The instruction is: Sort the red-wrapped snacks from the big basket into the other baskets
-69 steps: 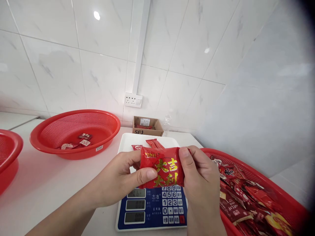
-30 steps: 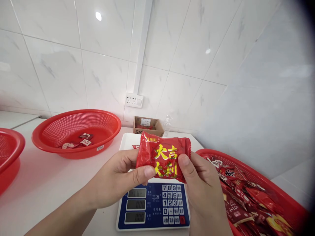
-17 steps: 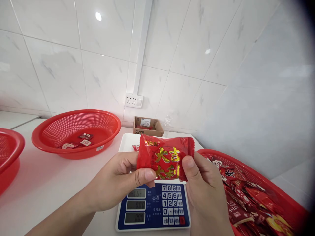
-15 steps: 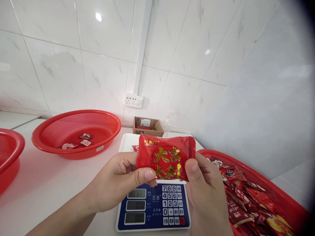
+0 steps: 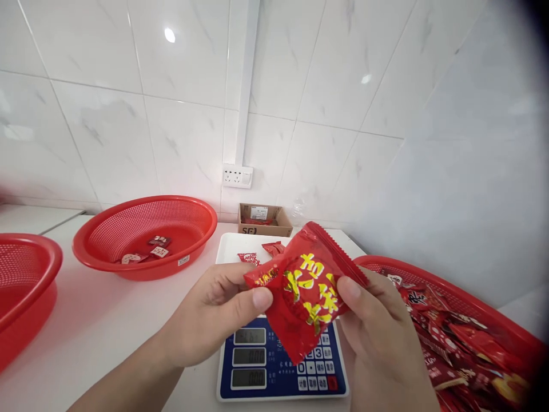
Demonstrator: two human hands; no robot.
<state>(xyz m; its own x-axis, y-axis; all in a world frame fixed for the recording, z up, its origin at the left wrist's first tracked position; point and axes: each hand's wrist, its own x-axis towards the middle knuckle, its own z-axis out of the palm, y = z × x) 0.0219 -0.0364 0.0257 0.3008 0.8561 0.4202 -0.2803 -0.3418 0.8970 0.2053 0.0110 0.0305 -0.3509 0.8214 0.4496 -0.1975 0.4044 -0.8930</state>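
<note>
Head view, red packet: The big shiny red packet [image 5: 306,292] is up in front of the scale, held between both hands. It is tipped to one side, and its gold writing faces the camera.
Left hand: The left hand [image 5: 206,320] is closed in a pinch on the packet's left corner. The thumb is in front and the other fingers are behind.
Right hand: The right hand [image 5: 381,332] pinches the packet's right side. Its thumb presses on the front, and its fingers go behind, where they are mostly hidden.
Scale: Under the packet is a scale [image 5: 283,388] with a white top and a blue front. It has three gray screens, and the top one is too blurry to read. The packet covers some of the number keys.
On the scale: Two small red packets [image 5: 247,258] lie on the white top.
Middle basket: The red basket [image 5: 148,272] has a few little packets at the bottom.
Left basket: Another red basket [image 5: 38,312] is partly cut off at the edge.
Right basket: A red basket [image 5: 493,315] near the right hand is heaped with red and dark red packs.
Back: A brown box [image 5: 266,230] sits behind the scale, below a white wall socket [image 5: 237,175].
</note>
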